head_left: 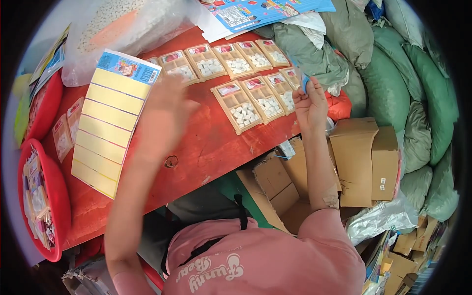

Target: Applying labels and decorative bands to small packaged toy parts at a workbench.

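My right hand [312, 103] is raised at the far right edge of the table, fingers pinched on a thin blue strip [305, 84]. Below and left of it, small tan trays [236, 108] stand in two rows, with white cubes [244, 114] in some compartments and a red picture piece at each one's top. My left hand [167, 110] is smeared by motion over the table, just left of the back row; whether it holds anything does not show. Beside it lies a yellow backing sheet [105, 118] with one blue printed label [129, 67] at its top.
A clear bag of white cubes [109, 29] sits at the back left. Red basins [60, 221] stand along the left edge, the nearest full of small packs. Blue printed sheets [255, 14] lie at the back. Open cardboard boxes [354, 157] and green sacks [386, 88] crowd the right.
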Available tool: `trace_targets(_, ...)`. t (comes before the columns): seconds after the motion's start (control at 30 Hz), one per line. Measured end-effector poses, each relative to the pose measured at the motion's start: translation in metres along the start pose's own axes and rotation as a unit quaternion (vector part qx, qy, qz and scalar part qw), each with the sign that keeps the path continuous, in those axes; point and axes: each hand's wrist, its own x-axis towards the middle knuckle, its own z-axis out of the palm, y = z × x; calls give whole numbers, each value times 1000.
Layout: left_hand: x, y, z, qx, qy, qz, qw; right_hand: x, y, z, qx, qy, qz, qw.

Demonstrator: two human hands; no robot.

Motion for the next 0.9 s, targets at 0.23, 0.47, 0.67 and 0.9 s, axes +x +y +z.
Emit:
trace_targets(0.23,-2,51,90,-27,-133,60,989,-12,2,5,3,-19,28,999)
trace_targets(0.47,-37,45,55,-59,-139,67,986,-23,9,5,7,-35,55,998)
trace_targets(0.67,-96,37,-19,-58,-171,-4,984,-62,34,38,-44,-125,220,966)
trace_targets(0.9,-128,34,-65,-149,-75,-98,981,-104,73,75,-59,-254,314,913)
